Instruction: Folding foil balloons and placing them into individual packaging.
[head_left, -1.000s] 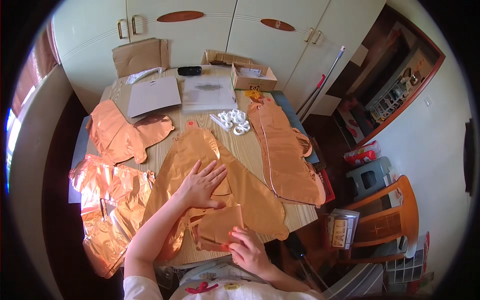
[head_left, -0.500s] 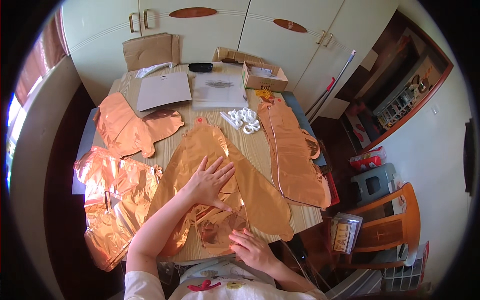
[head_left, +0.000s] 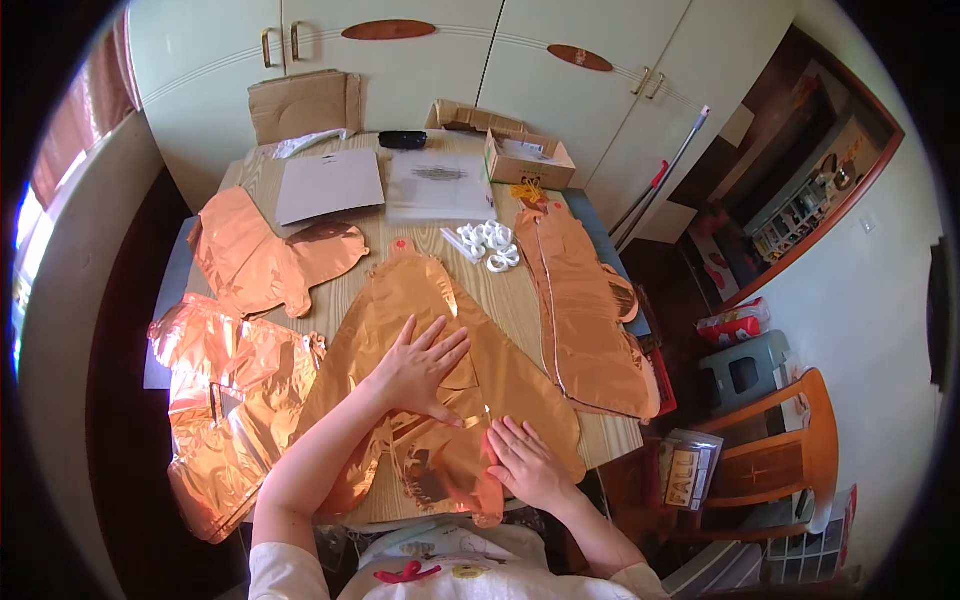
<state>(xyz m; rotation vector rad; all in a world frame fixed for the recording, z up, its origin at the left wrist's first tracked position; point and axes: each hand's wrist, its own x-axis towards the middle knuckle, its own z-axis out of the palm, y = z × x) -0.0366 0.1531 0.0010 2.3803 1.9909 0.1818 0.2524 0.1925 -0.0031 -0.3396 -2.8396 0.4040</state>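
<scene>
2 hands flat on a foil balloon on a wooden table (head_left: 520, 300).

The rose-gold balloon (head_left: 505, 365) lies deflated near the table's front edge. The left hand (head_left: 420, 365) presses its middle, fingers spread, gripping nothing; the right hand (head_left: 530, 465) lies open on its lower edge. White clips (head_left: 490, 245) sit beyond.

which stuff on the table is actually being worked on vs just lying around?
In use:
- left hand, flat on the foil
- right hand, pressing the near edge
- copper foil balloon, deflated, under both hands

Lying about:
- foil balloon pile at left
- foil balloon further back
- long foil balloon at right
- white plastic clips
- paper sheets
- small cardboard box
</scene>
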